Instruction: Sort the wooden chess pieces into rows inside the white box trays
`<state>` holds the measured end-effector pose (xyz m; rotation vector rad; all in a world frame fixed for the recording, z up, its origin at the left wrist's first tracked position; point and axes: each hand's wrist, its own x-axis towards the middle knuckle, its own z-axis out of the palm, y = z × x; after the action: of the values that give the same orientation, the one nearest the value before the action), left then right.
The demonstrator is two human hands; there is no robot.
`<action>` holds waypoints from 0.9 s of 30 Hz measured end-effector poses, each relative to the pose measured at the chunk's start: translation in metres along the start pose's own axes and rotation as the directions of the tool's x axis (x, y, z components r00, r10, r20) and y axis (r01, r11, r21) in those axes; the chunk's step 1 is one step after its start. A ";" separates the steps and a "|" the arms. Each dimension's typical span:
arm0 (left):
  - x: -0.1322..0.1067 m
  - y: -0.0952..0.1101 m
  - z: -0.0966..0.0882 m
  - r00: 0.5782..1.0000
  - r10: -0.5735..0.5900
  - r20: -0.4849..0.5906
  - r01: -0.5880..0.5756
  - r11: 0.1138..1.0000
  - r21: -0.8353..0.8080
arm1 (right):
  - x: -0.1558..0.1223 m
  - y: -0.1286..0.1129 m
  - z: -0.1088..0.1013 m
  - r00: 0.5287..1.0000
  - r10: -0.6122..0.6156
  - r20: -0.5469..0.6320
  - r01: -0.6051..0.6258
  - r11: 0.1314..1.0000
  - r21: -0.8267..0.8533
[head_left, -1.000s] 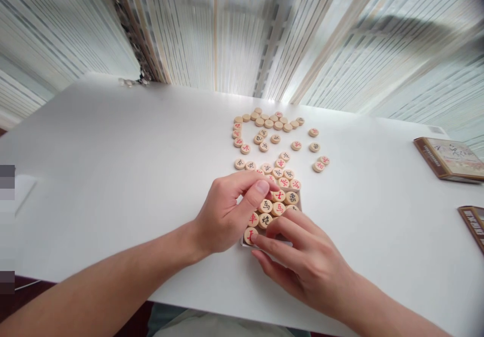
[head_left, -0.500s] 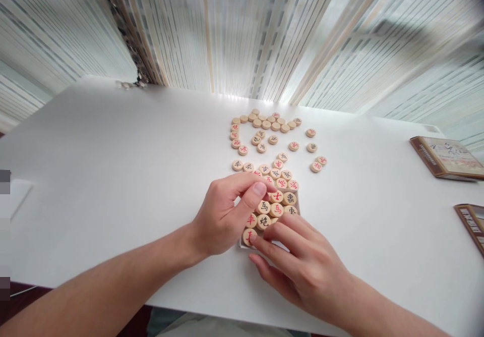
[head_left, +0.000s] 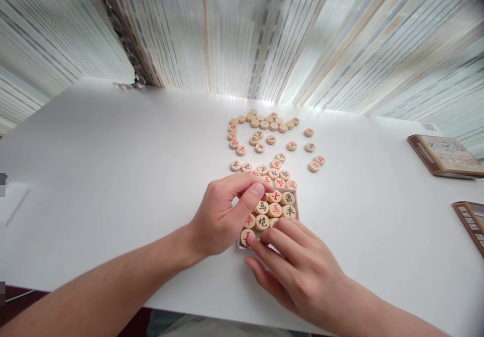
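Xiangqi pieces [head_left: 262,221] lay in rows, characters up, inside a shallow open box [head_left: 296,202] set close to the near edge of the white table [head_left: 113,175]. From my remote post I recorded the right hand [head_left: 302,266] over the box's near side: its index fingertip touched a red-marked piece [head_left: 245,236] in the near left corner, the thumb stood apart from that finger, and the other fingers bent over the box. I could not tell whether these pressed on anything. I found the left hand [head_left: 227,213] at the box's left side, thumb and fingers drawn together over its far left part; whether they gripped anything was hidden from me. Loose pieces [head_left: 264,124] spread from the box toward the table's far edge, some blank side up, others showing red or black characters. I noted two brown boxes [head_left: 454,153] toward the right edge and a striped curtain [head_left: 238,34] along the far edge
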<state>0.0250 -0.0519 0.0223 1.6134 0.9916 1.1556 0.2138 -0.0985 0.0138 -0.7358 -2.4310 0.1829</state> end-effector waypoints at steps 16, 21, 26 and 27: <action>0.007 -0.005 -0.011 0.997 -0.012 -0.073 0.013 1.000 0.012 | 0.003 0.038 -0.026 0.917 0.221 -0.333 -0.187 0.973 0.132; 0.015 -0.005 -0.020 0.991 -0.016 -0.130 0.023 0.998 0.058 | 0.003 0.062 -0.029 0.840 0.360 -0.407 -0.339 0.932 0.124; 0.018 -0.010 -0.025 0.988 -0.021 -0.154 0.043 0.989 0.143 | -0.001 0.091 -0.043 0.679 0.545 -0.491 -0.537 0.826 0.173; 0.018 -0.011 -0.025 0.987 -0.021 -0.160 0.048 0.985 0.166 | -0.003 0.098 -0.047 0.623 0.603 -0.499 -0.597 0.778 0.195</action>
<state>0.0038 -0.0269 0.0210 1.6489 1.2448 1.2169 0.2882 -0.0192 0.0227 -1.3807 -1.5696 0.2114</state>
